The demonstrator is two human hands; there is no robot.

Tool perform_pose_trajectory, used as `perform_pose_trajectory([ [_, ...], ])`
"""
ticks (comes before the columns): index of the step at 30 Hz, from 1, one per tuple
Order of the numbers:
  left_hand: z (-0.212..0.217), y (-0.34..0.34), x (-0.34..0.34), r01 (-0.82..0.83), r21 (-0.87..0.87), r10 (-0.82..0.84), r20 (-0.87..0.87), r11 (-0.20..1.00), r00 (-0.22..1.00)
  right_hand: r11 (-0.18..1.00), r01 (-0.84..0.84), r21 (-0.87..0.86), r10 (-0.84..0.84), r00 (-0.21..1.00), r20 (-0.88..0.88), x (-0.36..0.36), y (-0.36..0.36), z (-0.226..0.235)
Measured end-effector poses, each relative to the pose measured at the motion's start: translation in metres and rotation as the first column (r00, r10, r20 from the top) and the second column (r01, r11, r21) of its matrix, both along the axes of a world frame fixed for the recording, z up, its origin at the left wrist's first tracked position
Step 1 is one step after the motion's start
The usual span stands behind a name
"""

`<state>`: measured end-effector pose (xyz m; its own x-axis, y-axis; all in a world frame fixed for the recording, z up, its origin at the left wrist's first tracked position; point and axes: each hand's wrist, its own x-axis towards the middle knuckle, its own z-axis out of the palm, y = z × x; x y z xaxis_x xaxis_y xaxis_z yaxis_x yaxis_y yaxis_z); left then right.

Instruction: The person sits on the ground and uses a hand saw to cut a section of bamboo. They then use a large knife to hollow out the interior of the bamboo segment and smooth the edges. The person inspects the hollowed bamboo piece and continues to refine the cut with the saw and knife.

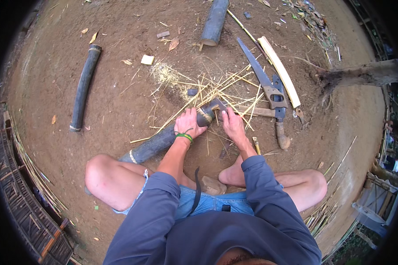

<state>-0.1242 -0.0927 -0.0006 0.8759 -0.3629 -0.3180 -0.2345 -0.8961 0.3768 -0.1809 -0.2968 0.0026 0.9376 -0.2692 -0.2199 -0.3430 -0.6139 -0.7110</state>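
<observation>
While the person sits cross-legged on the bare dirt ground [119, 101], the left hand [189, 123] is wrapped around the top end of a dark bamboo pole [163, 140], fingers curled tight on it, green band on that wrist. The pole runs down-left from the hand, past the left knee, with its cut end pointing up toward the middle of the ground. Right hand [232, 124] sits just beside that end, fingers closed on what looks like a blade [217, 105] set into the bamboo's cut face; can't quite tell how firm that grip is.

Thin yellow bamboo splints [216, 88] are scattered all around the hands. A hand saw [262, 77] lies just up-right, with a pale split strip [279, 70] next to it and a wooden-handled tool [280, 128] below. Two more dark bamboo sections lie further off: a long one [85, 86] at the left, a short one [215, 22] at the top. No packages or labels show, just a small pale block [147, 59] on the dirt. Woven fencing [22, 203] at lower left.
</observation>
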Motion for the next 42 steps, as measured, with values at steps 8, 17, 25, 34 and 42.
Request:
perform_pose_trajectory([
  [8,0.002,0.0,0.002,0.008,0.019,-0.008,-0.014,1.0,1.0,0.979,0.113,0.168,-0.091,0.987,-0.133,0.011,-0.026,-0.023],
  [17,-0.002,0.001,0.001,0.008,0.009,-0.008,0.0,1.0,1.0,0.957,0.103,0.271,-0.057,0.984,-0.172,0.013,-0.029,-0.027],
  [25,-0.003,0.002,0.002,0.01,0.008,-0.011,0.025,1.0,1.0,0.908,0.125,0.399,-0.023,0.968,-0.252,0.02,-0.031,-0.027],
  [34,-0.008,0.006,0.003,0.022,-0.019,-0.022,-0.009,1.0,1.0,0.979,-0.05,0.198,0.092,0.974,-0.209,0.052,-0.027,-0.015],
  [42,0.002,0.01,0.029,0.06,-0.051,-0.062,-0.041,0.997,0.997,0.939,0.302,-0.163,-0.298,0.953,0.049,0.028,-0.094,-0.019],
])
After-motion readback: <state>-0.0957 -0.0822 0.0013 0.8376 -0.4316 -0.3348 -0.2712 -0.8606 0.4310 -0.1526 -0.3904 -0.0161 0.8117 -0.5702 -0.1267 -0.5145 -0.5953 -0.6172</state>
